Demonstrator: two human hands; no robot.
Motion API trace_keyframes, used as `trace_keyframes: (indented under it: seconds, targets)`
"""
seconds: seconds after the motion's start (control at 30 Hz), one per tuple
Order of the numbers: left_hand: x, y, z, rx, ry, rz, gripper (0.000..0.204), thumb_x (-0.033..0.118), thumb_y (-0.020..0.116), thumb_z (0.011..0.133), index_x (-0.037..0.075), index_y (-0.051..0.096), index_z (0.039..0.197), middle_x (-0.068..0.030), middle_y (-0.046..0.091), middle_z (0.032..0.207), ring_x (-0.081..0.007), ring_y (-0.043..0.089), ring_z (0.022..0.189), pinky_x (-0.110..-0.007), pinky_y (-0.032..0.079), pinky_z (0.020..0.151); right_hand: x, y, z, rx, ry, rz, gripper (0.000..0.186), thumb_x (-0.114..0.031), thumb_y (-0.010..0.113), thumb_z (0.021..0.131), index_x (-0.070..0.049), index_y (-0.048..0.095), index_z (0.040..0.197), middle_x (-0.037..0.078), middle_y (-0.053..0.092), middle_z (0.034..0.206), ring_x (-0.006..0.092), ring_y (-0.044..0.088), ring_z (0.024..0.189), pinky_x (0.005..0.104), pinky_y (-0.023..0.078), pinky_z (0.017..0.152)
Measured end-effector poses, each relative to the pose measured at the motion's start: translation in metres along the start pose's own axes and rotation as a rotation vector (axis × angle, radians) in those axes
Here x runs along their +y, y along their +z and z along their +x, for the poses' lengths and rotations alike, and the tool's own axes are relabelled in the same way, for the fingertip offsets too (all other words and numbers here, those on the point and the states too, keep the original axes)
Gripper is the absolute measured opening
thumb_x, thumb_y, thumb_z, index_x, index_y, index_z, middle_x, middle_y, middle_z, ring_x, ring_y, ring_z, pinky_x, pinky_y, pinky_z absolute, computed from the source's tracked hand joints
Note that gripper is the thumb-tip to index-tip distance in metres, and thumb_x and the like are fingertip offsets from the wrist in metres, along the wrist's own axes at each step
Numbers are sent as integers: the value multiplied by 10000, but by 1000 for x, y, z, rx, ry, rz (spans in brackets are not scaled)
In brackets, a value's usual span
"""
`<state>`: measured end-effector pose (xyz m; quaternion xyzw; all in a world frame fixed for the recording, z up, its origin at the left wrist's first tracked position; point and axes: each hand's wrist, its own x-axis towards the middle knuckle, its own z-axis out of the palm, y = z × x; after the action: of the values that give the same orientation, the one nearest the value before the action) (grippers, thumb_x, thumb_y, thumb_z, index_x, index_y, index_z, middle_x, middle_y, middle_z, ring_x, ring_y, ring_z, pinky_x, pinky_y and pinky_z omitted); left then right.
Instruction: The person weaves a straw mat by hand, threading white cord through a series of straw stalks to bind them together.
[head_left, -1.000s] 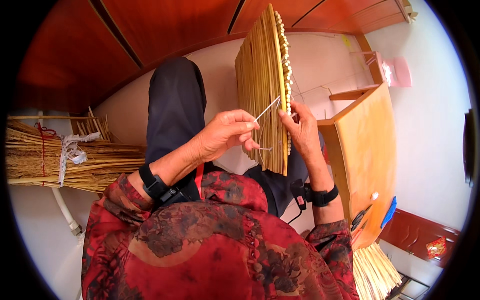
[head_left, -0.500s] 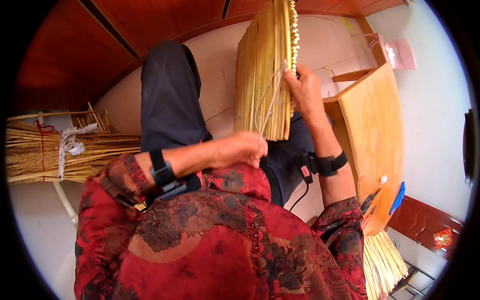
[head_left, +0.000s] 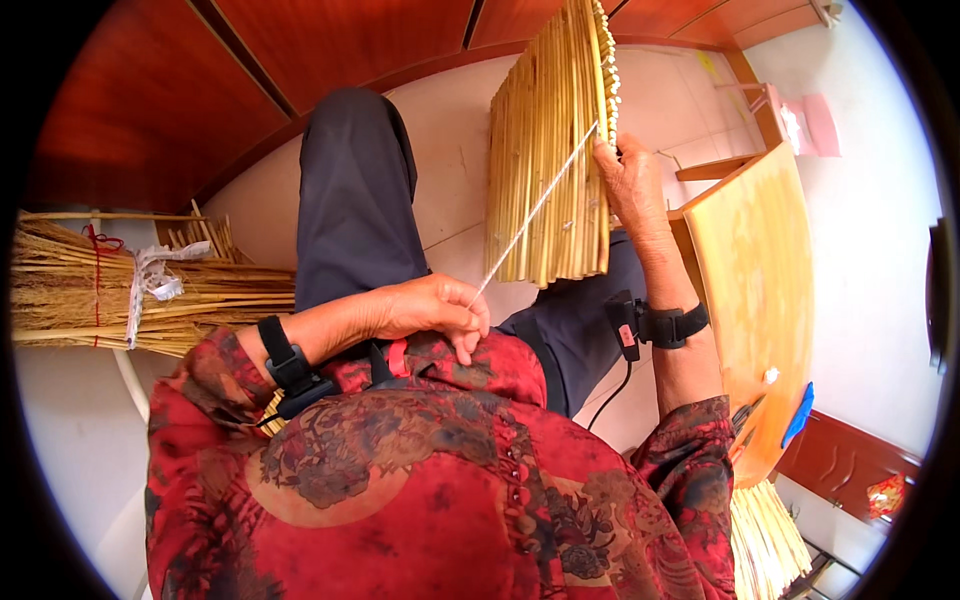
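Observation:
A mat of pale yellow plant stalks (head_left: 545, 170), laid side by side, stands between my knees with the stalk ends running up its right edge. My right hand (head_left: 632, 185) is closed on that right edge, thumb on the front face and the other fingers partly hidden behind. A thin white string (head_left: 541, 205) leaves the mat near my right thumb and runs straight and taut down to the left. My left hand (head_left: 435, 308), held low in front of my belly, pinches the string's lower end.
At the left lies a bundle of brushy stalks (head_left: 60, 290) bound with red and white ties. Red-brown wooden panels (head_left: 370, 50) line the far side. On the right stands a wooden table (head_left: 755, 300) with a blue cloth (head_left: 798, 415) beside it. More cut stalks (head_left: 768, 530) lie below it.
My left hand has pulled left and slightly down, so the slack, looping string is now straight. The mat and my right hand appear slightly farther right in the view.

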<state>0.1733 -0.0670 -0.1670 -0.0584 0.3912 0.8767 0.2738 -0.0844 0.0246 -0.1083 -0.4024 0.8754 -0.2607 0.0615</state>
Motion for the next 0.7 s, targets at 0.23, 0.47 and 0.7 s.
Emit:
trace_keyframes:
  seconds: [0.23, 0.47, 0.7]
  targets:
    - [64, -30, -29, 384, 270, 192, 176, 162, 585, 835, -3, 597, 893, -45, 595, 701, -93, 552, 534, -244, 478, 547, 3, -2, -29, 9, -62, 130, 298, -222, 556, 812, 74, 568, 849, 264, 542, 757, 393, 534, 741, 425, 422, 674]
    - [116, -60, -109, 893, 647, 129, 133, 141, 551, 852, 24, 575, 910, 53, 372, 536, -49, 362, 465, -231, 421, 557, -27, 3, -61, -126, -2, 268, 342, -187, 632, 792, 36, 563, 1043, 169, 520, 785, 259, 516, 686, 341, 429, 636]
    - [155, -51, -111, 1087, 751, 532, 150, 157, 532, 874, 25, 604, 885, 48, 426, 578, -38, 408, 535, -195, 377, 552, -23, 5, -58, -188, 174, 716, 242, -189, 578, 857, -14, 610, 1022, 34, 523, 738, 111, 460, 590, 241, 389, 535]
